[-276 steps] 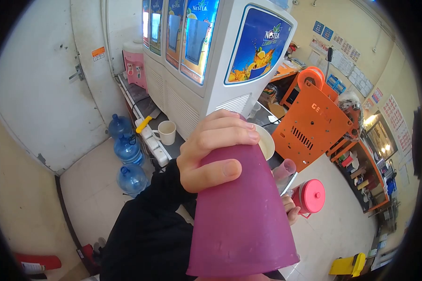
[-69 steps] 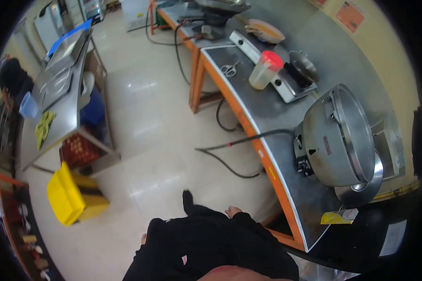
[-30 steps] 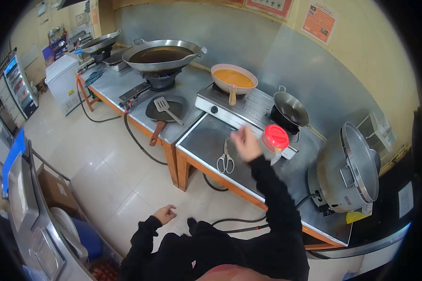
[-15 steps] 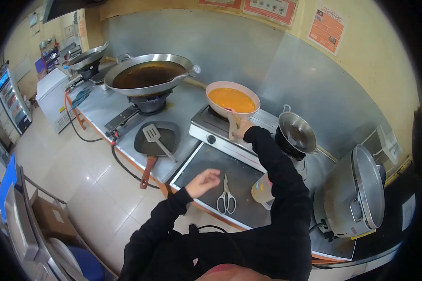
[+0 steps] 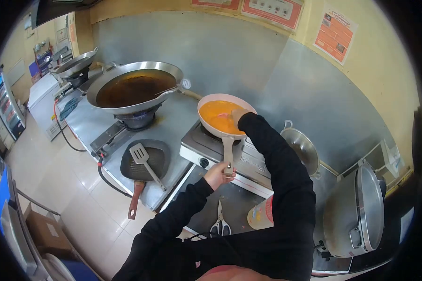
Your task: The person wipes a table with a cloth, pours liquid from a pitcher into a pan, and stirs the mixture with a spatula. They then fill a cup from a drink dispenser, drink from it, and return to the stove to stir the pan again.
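The left hand [image 5: 217, 176] has fingers closed round the handle [image 5: 228, 152], the best hold on the likely weighty pan [image 5: 229, 97] just beyond them, while the right hand's fingers [image 5: 238, 114], over orange liquid [image 5: 210, 111], I can't read.

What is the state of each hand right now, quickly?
Left hand: closed, holding the handle of the pan.
Right hand: over the orange liquid; its grip cannot be told.

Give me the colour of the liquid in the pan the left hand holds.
The liquid is orange; it shows best in the head view.
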`<state>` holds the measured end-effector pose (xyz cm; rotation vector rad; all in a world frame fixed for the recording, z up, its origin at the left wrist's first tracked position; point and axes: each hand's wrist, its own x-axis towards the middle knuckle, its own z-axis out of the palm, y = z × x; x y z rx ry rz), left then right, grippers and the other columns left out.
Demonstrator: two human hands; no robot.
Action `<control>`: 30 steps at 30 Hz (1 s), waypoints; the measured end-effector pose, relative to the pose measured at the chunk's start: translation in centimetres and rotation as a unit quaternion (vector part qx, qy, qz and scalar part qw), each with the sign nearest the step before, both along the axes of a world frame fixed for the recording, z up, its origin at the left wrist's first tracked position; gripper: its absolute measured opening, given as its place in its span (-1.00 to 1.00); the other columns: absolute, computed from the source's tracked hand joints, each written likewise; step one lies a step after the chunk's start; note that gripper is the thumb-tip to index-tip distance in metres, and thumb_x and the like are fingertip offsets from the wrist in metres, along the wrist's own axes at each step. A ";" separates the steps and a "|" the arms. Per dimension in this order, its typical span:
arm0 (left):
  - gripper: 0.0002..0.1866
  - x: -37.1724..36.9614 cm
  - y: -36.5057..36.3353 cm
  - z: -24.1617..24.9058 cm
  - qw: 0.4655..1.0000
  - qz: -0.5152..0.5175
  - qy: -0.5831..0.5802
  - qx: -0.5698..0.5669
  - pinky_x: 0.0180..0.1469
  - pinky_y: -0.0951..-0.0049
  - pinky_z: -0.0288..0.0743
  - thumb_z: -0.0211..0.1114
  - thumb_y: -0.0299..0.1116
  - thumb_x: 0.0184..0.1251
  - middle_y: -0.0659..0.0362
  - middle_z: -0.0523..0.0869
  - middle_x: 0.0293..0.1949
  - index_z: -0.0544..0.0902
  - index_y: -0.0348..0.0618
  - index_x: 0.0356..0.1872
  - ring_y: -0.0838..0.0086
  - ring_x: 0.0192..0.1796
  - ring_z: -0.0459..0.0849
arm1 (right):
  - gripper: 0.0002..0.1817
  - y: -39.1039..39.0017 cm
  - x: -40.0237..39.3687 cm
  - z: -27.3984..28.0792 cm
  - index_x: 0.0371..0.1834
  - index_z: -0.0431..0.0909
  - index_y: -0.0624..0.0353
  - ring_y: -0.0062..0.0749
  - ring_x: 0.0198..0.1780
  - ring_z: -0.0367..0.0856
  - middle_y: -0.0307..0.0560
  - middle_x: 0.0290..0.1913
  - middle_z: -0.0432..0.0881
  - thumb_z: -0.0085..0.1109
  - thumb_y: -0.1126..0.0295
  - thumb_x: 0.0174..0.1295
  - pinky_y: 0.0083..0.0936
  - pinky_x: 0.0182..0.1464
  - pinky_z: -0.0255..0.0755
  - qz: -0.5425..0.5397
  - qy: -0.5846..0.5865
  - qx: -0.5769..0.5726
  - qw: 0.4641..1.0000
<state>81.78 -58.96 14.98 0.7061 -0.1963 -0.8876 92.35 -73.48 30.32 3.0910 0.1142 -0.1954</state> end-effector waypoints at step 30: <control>-0.87 0.6 -2.3 0.7 0.985 -0.024 0.146 -0.086 -0.58 0.71 0.14 0.02 -0.28 0.23 0.35 0.30 -0.61 0.35 -0.08 -0.35 0.69 -0.62 0.20 | -0.84 -8.4 -5.5 1.1 -0.39 0.52 0.19 0.00 -0.34 0.53 0.11 -0.45 0.56 0.01 0.44 -0.06 -0.24 -0.25 0.41 0.041 -0.108 -0.001 0.993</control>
